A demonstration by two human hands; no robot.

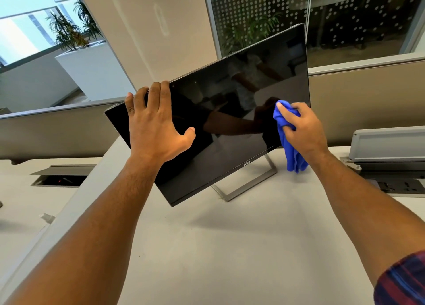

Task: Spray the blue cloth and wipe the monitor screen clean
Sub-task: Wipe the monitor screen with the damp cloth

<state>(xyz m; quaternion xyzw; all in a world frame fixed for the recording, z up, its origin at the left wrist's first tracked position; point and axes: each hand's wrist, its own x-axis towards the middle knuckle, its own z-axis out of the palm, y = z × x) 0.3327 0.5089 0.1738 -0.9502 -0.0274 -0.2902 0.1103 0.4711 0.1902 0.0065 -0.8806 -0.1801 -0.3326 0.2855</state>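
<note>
The monitor is set on the desk, with a cable hatch at nine o'clock and a socket box at three o'clock.

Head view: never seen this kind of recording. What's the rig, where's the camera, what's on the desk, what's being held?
There is no machine: a person works with bare hands. The single picture comes from a wide-angle camera on their head, looking forward and down, so the lines look tilted. On the light desk a dark, switched-off monitor stands on a metal stand. The left hand steadies the monitor at its upper left edge, fingers over the top. The right hand grips a bunched blue cloth against the screen's right side. No spray bottle is clearly visible.
</note>
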